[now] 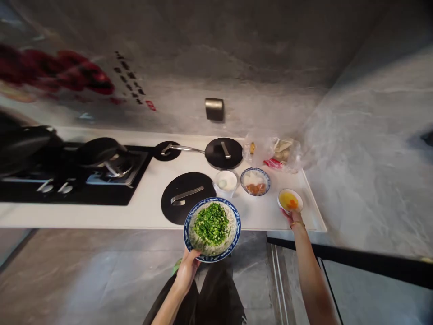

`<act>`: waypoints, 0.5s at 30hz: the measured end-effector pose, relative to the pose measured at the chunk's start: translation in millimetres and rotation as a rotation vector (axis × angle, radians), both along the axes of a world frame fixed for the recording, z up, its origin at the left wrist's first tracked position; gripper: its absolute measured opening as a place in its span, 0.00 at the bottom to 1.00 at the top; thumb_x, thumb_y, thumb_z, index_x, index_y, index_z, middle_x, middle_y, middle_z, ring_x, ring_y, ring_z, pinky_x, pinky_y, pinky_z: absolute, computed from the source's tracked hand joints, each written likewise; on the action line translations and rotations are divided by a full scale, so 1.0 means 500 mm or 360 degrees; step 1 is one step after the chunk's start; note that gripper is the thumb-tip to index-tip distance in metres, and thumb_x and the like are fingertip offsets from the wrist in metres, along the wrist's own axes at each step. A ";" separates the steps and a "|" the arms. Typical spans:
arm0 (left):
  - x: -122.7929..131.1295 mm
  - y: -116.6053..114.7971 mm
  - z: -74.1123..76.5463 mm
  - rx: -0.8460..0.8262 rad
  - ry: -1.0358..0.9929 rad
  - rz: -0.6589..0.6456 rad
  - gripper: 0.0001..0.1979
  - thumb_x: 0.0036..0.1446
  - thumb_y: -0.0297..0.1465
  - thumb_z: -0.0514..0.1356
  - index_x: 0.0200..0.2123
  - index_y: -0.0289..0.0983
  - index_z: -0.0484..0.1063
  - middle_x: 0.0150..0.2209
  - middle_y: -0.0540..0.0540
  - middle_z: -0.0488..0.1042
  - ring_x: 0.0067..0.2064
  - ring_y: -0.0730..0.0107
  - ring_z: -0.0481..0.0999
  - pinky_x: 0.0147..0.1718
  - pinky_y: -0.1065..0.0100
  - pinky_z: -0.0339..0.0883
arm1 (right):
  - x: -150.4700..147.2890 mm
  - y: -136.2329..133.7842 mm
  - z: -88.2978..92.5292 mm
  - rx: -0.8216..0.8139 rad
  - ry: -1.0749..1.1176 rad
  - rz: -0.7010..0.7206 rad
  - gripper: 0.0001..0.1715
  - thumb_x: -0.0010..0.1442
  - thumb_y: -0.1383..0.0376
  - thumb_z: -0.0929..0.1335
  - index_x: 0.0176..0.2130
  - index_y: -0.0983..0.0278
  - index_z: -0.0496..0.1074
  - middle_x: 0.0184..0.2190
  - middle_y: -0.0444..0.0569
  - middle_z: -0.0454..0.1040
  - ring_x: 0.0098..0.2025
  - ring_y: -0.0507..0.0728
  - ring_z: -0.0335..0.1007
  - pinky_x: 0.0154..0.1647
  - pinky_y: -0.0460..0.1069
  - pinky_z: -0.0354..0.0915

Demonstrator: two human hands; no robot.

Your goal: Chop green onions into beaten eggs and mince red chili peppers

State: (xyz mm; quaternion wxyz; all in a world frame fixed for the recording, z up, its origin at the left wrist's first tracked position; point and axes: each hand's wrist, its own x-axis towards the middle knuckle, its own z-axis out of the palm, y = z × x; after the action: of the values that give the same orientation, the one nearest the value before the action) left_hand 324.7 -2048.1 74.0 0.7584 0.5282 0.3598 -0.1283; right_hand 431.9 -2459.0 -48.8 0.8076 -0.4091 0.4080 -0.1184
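Observation:
My left hand (188,269) grips the near rim of a blue-and-white plate (236,234), thumb on top. Chopped green onions (212,223) are heaped in its middle. The plate is held in front of the counter's edge. At the right end of the counter, my right hand (293,217) is closed on the near side of a small white bowl (300,201) with yellow beaten egg (288,200) in it. Whether that bowl rests on the counter or is lifted, I cannot tell. Between them, farther back, lies a patterned plate (255,170) with white and orange-brown contents.
A white tub (226,181) stands beside a large black lid (187,194). Behind are a lidded pan (221,153), a smaller lid (167,151) and plastic bags (282,153). A gas stove (111,189) with a wok (98,151) occupies the left. A wall closes the right side.

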 end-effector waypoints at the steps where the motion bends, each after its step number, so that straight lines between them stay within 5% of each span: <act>1: -0.008 0.006 0.004 -0.0006 -0.0006 0.0060 0.29 0.37 0.30 0.62 0.48 0.38 0.66 0.45 0.47 0.73 0.50 0.59 0.70 0.46 0.62 0.66 | -0.011 0.009 0.009 -0.0003 0.0026 0.0080 0.24 0.39 0.72 0.68 0.39 0.61 0.63 0.35 0.44 0.73 0.33 0.54 0.73 0.35 0.56 0.73; 5: -0.045 0.050 0.012 0.0028 -0.0069 0.0286 0.28 0.35 0.30 0.63 0.45 0.38 0.68 0.42 0.49 0.74 0.46 0.61 0.71 0.41 0.66 0.67 | -0.068 0.084 0.078 0.0024 0.0005 0.0511 0.29 0.34 0.73 0.70 0.40 0.60 0.64 0.33 0.44 0.75 0.33 0.57 0.74 0.36 0.57 0.73; 8: -0.078 0.106 0.014 0.0055 -0.0096 0.0455 0.26 0.34 0.30 0.63 0.43 0.38 0.70 0.40 0.50 0.74 0.42 0.65 0.72 0.37 0.70 0.66 | -0.099 0.188 0.159 -0.0025 -0.0059 0.0799 0.33 0.36 0.72 0.71 0.44 0.57 0.62 0.35 0.43 0.75 0.31 0.57 0.75 0.32 0.56 0.73; 15: -0.199 0.322 0.013 -0.0018 -0.0182 0.0790 0.27 0.37 0.30 0.62 0.46 0.39 0.67 0.39 0.50 0.73 0.44 0.65 0.70 0.40 0.69 0.65 | -0.138 0.567 0.324 -0.0012 -0.0212 0.1522 0.38 0.44 0.67 0.71 0.54 0.55 0.60 0.44 0.47 0.74 0.39 0.61 0.73 0.31 0.57 0.73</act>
State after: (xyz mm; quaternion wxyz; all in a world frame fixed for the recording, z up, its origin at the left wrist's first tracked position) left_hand 225.1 -1887.3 80.6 0.7886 0.4259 0.4343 0.0899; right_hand 362.8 -2175.6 113.2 0.7944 -0.5452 0.1211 0.2388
